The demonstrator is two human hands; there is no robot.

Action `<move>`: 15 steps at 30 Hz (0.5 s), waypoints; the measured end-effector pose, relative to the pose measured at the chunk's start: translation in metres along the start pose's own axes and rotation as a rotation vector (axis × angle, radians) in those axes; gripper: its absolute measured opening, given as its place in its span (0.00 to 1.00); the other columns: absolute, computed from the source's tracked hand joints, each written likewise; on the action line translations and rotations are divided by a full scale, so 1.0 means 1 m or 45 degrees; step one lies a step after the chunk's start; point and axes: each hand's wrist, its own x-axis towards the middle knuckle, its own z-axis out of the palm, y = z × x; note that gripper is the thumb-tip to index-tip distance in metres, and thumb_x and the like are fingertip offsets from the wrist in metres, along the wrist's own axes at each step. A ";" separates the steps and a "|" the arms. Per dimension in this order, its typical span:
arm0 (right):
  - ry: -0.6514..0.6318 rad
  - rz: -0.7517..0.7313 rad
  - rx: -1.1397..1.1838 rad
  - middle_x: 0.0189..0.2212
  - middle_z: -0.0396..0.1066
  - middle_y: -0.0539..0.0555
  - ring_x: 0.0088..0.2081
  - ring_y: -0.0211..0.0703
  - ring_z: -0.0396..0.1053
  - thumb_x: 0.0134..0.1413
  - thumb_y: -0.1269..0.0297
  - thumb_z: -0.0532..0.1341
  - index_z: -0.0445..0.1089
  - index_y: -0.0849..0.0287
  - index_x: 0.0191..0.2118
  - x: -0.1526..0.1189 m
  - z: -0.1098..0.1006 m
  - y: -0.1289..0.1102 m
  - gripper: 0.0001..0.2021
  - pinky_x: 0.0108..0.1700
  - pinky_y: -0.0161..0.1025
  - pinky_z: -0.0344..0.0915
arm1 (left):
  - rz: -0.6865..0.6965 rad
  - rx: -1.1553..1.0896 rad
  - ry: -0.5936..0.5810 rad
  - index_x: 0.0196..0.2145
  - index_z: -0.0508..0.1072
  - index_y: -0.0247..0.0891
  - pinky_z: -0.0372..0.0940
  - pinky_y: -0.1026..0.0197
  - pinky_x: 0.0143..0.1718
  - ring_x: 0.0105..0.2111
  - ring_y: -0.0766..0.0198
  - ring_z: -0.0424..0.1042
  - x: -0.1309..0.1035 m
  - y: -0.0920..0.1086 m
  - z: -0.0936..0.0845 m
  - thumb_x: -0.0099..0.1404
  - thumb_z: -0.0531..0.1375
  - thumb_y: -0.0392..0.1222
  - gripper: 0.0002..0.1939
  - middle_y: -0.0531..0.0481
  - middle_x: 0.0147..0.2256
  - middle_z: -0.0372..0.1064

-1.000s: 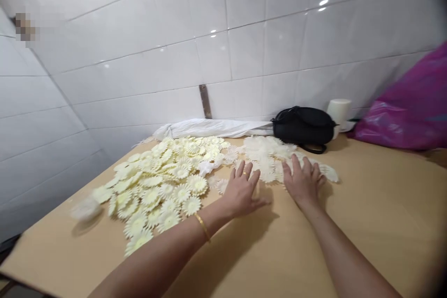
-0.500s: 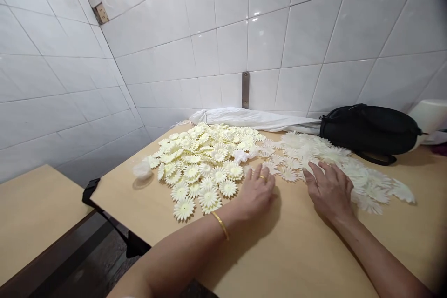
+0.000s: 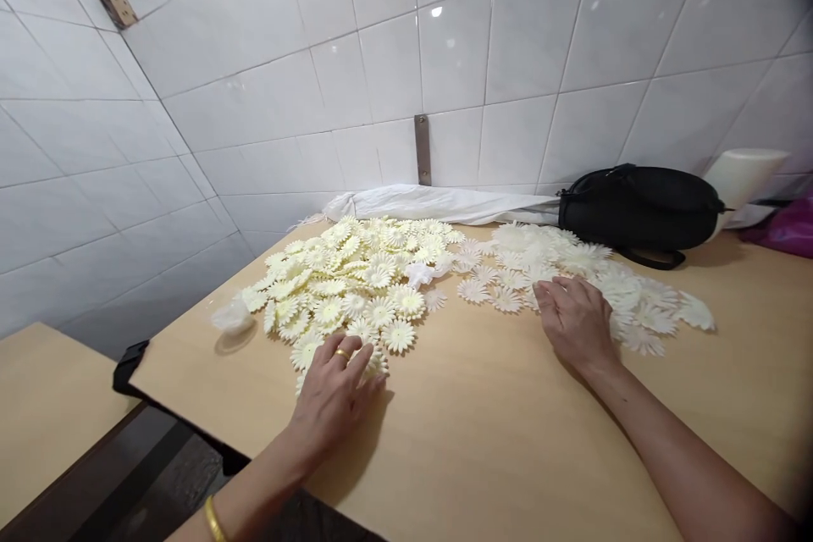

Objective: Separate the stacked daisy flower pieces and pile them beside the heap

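Many pale yellow artificial flower pieces (image 3: 336, 271) lie heaped on the left part of the wooden table. To their right spreads a pile of thin, translucent white flower pieces (image 3: 546, 250). Over the near edge of the yellow heap, my left hand (image 3: 334, 394) is open, fingers apart and bent downward, wearing a gold ring and bracelet. My right hand (image 3: 577, 323) lies at the near edge of the white pile with fingers drawn together. Its fingertips are partly hidden, and what they pinch cannot be made out.
A clear plastic piece (image 3: 232, 315) stands at the table's left edge. Crumpled white material (image 3: 419, 273) sits between the piles. Along the tiled wall lie a white cloth (image 3: 438, 203) and a black case (image 3: 641, 207), with a white container (image 3: 743, 178) and purple bag (image 3: 784, 224) farther right.
My left hand has moved left from between the piles to the front of the yellow flower pieces. My right hand's fingers have drawn in at the white pile. The view has shifted to the right.
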 end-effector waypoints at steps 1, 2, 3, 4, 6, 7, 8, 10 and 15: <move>0.005 -0.003 0.009 0.40 0.68 0.58 0.48 0.51 0.58 0.56 0.58 0.48 0.72 0.59 0.35 0.000 -0.001 -0.001 0.17 0.48 0.47 0.54 | -0.012 0.012 -0.027 0.38 0.68 0.37 0.63 0.52 0.39 0.39 0.56 0.60 -0.005 0.003 0.002 0.59 0.52 0.39 0.10 0.43 0.37 0.64; 0.007 -0.007 0.016 0.40 0.68 0.58 0.48 0.51 0.58 0.55 0.58 0.48 0.72 0.59 0.34 0.000 -0.002 -0.002 0.17 0.48 0.47 0.54 | -0.027 0.022 -0.053 0.38 0.68 0.36 0.63 0.52 0.39 0.39 0.56 0.60 -0.008 0.005 0.004 0.59 0.52 0.38 0.10 0.43 0.37 0.64; 0.005 -0.014 0.020 0.40 0.68 0.58 0.48 0.52 0.58 0.55 0.58 0.48 0.72 0.59 0.34 0.000 -0.003 -0.003 0.17 0.48 0.48 0.54 | -0.033 0.029 -0.075 0.38 0.68 0.35 0.64 0.52 0.39 0.39 0.56 0.60 -0.010 0.008 0.007 0.59 0.52 0.37 0.10 0.42 0.38 0.64; 0.000 -0.025 0.025 0.40 0.68 0.58 0.48 0.52 0.58 0.55 0.58 0.49 0.72 0.60 0.34 0.000 -0.006 -0.005 0.17 0.48 0.48 0.53 | -0.025 0.028 -0.087 0.38 0.68 0.35 0.64 0.53 0.39 0.40 0.56 0.61 -0.011 0.010 0.009 0.59 0.51 0.35 0.10 0.42 0.39 0.64; -0.011 -0.059 0.037 0.38 0.69 0.58 0.47 0.52 0.58 0.55 0.59 0.49 0.72 0.60 0.33 0.000 -0.011 -0.009 0.16 0.48 0.48 0.53 | 0.038 -0.001 -0.074 0.38 0.68 0.34 0.65 0.54 0.40 0.41 0.57 0.61 -0.014 0.014 0.013 0.59 0.49 0.30 0.12 0.42 0.38 0.65; -0.014 -0.089 0.050 0.38 0.69 0.59 0.47 0.52 0.58 0.56 0.60 0.49 0.72 0.60 0.33 0.000 -0.014 -0.012 0.16 0.48 0.48 0.53 | 0.081 -0.030 -0.056 0.38 0.68 0.34 0.65 0.55 0.41 0.41 0.57 0.61 -0.015 0.015 0.014 0.58 0.48 0.28 0.13 0.43 0.37 0.65; -0.011 -0.122 0.064 0.37 0.69 0.59 0.47 0.51 0.58 0.56 0.60 0.49 0.72 0.61 0.33 -0.001 -0.017 -0.016 0.16 0.48 0.48 0.53 | 0.120 -0.061 -0.034 0.37 0.68 0.34 0.64 0.56 0.41 0.42 0.57 0.61 -0.017 0.015 0.015 0.58 0.47 0.26 0.14 0.42 0.37 0.65; -0.016 -0.184 0.104 0.37 0.69 0.58 0.47 0.51 0.57 0.56 0.61 0.50 0.71 0.60 0.33 -0.002 -0.023 -0.024 0.15 0.49 0.47 0.52 | 0.177 -0.113 0.029 0.36 0.68 0.35 0.64 0.57 0.43 0.45 0.57 0.61 -0.022 0.017 0.017 0.58 0.46 0.25 0.15 0.42 0.38 0.65; -0.117 -0.309 0.231 0.35 0.69 0.56 0.45 0.48 0.58 0.53 0.64 0.53 0.70 0.59 0.33 -0.007 -0.031 -0.043 0.09 0.48 0.45 0.52 | 0.069 -0.230 0.050 0.29 0.69 0.38 0.63 0.53 0.44 0.55 0.50 0.51 -0.030 0.029 0.016 0.58 0.51 0.34 0.08 0.40 0.51 0.57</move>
